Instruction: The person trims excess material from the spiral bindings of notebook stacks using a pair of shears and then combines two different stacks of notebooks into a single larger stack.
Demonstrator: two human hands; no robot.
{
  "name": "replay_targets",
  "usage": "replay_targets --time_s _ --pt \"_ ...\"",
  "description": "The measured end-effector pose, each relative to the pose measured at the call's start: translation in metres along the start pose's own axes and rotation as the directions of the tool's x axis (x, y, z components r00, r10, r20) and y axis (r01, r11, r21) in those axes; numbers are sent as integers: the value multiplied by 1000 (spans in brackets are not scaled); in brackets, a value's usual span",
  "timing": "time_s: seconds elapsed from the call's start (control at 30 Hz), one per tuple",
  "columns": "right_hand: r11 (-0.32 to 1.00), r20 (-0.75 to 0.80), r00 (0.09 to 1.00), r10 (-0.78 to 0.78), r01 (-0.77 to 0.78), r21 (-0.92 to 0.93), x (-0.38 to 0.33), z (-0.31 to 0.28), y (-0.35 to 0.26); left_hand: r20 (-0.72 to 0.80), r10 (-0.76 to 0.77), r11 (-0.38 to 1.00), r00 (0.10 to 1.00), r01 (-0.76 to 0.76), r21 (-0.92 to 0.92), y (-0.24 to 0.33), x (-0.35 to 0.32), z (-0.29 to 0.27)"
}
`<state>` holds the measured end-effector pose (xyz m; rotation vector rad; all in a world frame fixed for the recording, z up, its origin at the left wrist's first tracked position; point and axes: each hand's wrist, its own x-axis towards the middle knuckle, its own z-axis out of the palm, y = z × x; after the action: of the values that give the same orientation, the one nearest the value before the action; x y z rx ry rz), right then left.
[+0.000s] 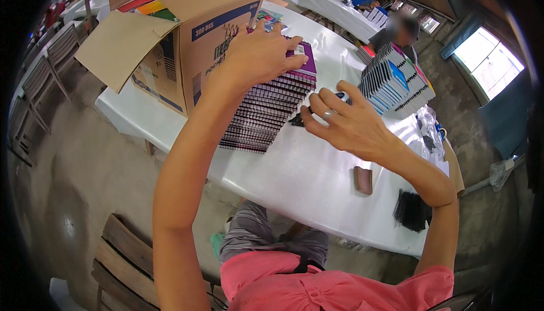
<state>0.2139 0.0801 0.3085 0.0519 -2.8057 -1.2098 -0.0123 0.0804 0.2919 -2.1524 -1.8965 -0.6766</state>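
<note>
A tall stack of spiral-bound notebooks (pixel 258 115) stands on the table, its wire bindings facing me and a purple cover (pixel 307 64) on top. My left hand (pixel 255 56) lies across the top of the stack with its fingers spread. To the right of the stack, my right hand (pixel 354 121) is curled round a small dark tool (pixel 297 119). The tool's black tip points toward the notebooks. My fingers hide most of it, so I cannot tell its exact kind.
An open cardboard box (pixel 198 61) adjoins the stack on the left. More spiral notebooks (pixel 388 81) are piled at the right, near a seated person (pixel 401 30). A brown block (pixel 362 180) and a bundle of black wire bindings (pixel 411 210) lie on the white table (pixel 294 180).
</note>
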Motion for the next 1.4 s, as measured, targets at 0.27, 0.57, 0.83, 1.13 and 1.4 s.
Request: replay_targets --time_s 0.27,0.57,0.83,1.13,1.4 --pt "939 -118 960 -254 216 -267 -8 27 15 -76 15 1000 997 -13 27 -4 1 2" --pt "931 -103 970 -220 177 -319 -9 32 2 -21 -12 999 1000 12 36 -3 0 0" --pt "928 -103 971 -216 172 -330 -7 18 -3 -57 18 997 998 -14 71 -3 0 4" --pt "910 -77 968 -238 195 -366 -8 23 1 -69 30 999 997 -27 43 -3 -1 3" --pt "961 243 956 167 -103 -256 3 15 -47 -63 7 998 998 -4 57 -3 -2 1"
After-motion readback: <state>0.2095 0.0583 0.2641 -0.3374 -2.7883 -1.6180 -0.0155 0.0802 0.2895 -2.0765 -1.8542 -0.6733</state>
